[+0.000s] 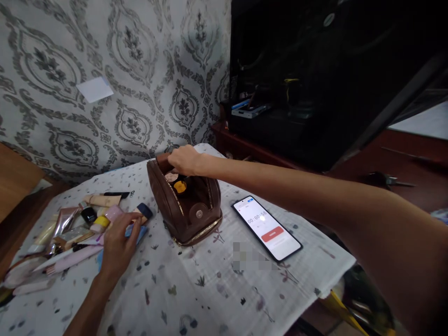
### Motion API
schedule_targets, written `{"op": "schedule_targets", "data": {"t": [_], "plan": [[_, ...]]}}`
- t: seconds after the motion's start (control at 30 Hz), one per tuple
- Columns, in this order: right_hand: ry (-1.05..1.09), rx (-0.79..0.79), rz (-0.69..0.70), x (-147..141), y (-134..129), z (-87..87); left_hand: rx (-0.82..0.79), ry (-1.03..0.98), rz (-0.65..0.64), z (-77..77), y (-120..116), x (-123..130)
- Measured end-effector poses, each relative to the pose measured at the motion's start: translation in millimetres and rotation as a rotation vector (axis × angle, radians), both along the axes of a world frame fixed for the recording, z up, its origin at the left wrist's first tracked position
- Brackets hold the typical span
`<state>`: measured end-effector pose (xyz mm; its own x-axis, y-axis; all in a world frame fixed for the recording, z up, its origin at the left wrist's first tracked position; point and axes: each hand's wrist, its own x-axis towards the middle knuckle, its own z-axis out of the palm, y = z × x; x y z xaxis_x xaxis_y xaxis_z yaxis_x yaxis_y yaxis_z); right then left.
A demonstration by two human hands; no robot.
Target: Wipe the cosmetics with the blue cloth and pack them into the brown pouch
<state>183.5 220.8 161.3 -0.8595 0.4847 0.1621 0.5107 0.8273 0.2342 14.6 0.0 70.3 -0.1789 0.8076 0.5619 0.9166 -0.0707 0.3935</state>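
A brown zip bag [166, 203] stands unzipped on the patterned cloth, with a yellow-orange item [180, 187] and a pale round item [171, 177] inside. My right hand [184, 160] is closed at the bag's far rim, its fingertips partly hidden; what they grip there cannot be made out. To the left, my left hand [121, 240] rests over a pile of cosmetics, near a pink item [114, 213], a yellow-banded jar [100, 224] and a dark-capped bottle [144, 212]. Its fingers are bent, and whether they hold anything is unclear.
A phone [268, 228] showing a timer lies right of the bag. Tubes, brushes and a black-capped bottle [88, 214] spread across the cloth [196, 298] at left. Behind stand a patterned wall and a large black screen [315, 84] on a red-brown desk [402, 163].
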Motion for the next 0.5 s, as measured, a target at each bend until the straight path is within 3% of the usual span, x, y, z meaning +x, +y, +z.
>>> {"op": "schedule_targets", "data": {"t": [0.13,0.23,0.37,0.5], "plan": [[-0.020,-0.002,-0.022,-4,-7,-4.6,-0.111,-0.101,0.039,-33.9,-7,-7],[-0.023,0.001,-0.045,-6,-7,-4.5,-0.154,-0.101,0.027,-51.0,-9,-10],[-0.040,-0.003,-0.052,-5,-5,-3.3,-0.181,-0.040,-0.011,-62.7,-12,-12],[-0.055,0.000,-0.037,-1,-6,-3.5,-0.190,-0.037,-0.013,-62.3,-12,-12]]}}
